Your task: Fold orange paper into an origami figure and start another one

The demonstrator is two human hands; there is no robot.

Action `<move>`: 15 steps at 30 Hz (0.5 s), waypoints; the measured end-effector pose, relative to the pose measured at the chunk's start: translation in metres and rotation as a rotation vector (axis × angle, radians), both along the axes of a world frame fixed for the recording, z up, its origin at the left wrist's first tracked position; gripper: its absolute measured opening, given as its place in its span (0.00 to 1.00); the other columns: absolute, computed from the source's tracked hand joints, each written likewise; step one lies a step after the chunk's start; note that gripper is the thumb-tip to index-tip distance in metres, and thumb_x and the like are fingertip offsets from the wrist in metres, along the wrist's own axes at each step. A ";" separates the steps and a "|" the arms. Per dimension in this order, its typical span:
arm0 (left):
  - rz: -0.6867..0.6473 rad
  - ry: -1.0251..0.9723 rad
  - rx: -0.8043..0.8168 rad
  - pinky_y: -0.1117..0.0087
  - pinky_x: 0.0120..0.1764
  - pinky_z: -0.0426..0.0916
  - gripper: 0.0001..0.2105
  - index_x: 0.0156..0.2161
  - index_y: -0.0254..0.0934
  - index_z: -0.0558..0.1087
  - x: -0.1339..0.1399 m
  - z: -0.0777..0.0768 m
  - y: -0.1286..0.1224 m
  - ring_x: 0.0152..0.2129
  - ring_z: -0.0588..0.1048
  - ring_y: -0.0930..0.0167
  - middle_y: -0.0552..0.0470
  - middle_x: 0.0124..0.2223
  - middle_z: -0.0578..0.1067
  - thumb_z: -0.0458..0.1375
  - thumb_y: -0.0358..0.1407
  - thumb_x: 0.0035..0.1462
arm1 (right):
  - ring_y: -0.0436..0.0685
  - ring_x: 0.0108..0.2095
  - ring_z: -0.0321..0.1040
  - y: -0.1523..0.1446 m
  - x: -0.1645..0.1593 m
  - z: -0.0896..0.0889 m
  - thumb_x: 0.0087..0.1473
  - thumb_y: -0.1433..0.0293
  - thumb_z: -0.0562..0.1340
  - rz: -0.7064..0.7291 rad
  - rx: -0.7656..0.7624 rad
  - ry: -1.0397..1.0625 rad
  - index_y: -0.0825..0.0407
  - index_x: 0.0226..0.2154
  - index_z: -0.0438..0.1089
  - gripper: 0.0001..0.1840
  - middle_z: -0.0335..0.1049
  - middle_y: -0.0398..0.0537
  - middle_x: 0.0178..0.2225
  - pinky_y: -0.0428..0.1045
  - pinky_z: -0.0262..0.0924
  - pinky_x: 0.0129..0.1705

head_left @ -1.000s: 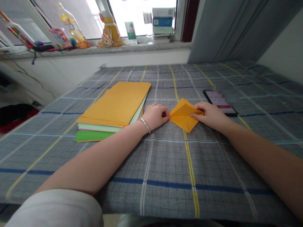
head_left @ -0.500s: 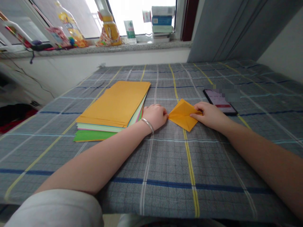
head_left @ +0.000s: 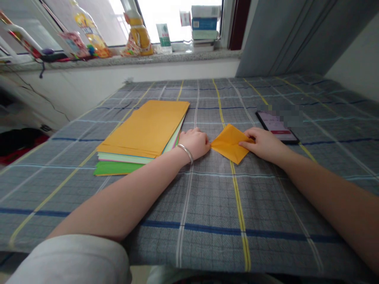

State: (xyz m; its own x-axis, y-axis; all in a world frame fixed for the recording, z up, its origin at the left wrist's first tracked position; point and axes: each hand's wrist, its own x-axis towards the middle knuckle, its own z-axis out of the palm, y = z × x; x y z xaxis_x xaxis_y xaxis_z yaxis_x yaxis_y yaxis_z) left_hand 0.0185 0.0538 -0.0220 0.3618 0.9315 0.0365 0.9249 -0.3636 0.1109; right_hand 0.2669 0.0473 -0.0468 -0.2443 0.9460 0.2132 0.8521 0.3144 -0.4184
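Observation:
A small folded piece of orange paper (head_left: 230, 146), diamond-shaped with creases across it, lies on the plaid tablecloth between my hands. My left hand (head_left: 195, 143), with a silver bangle at the wrist, is closed and pinches the paper's left corner. At the opposite corner, my right hand (head_left: 258, 142) grips the paper between thumb and fingers. The paper's right tip is hidden under those fingers. Just left of my left hand is a stack of coloured paper (head_left: 145, 128), orange on top with white, pink and green sheets below.
A phone (head_left: 276, 128) with its screen lit lies beyond my right hand. The plaid tablecloth (head_left: 213, 205) covers the table. Along the windowsill (head_left: 177, 58) stand bottles, a tube and stacked boxes (head_left: 205, 24). A grey curtain (head_left: 278, 35) hangs at the back right.
The view has shifted very slightly. Both hands keep hold of the folded orange paper in nearly the same place.

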 end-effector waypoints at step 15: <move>-0.082 -1.021 -0.155 0.73 0.34 0.66 0.08 0.38 0.40 0.61 0.001 -0.024 0.007 0.27 0.72 0.76 0.59 0.29 0.73 0.57 0.28 0.56 | 0.55 0.22 0.63 0.002 0.002 -0.005 0.43 0.56 0.68 -0.127 -0.242 0.632 0.46 0.26 0.68 0.14 0.71 0.45 0.24 0.51 0.55 0.21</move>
State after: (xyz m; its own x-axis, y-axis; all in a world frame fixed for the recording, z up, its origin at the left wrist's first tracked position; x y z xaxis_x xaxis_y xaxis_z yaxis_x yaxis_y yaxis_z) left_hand 0.0193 0.0606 -0.0459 0.2883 0.9262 0.2429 0.3369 -0.3355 0.8797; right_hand 0.2686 0.0488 -0.0520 -0.0271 0.9980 0.0573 0.4456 0.0634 -0.8930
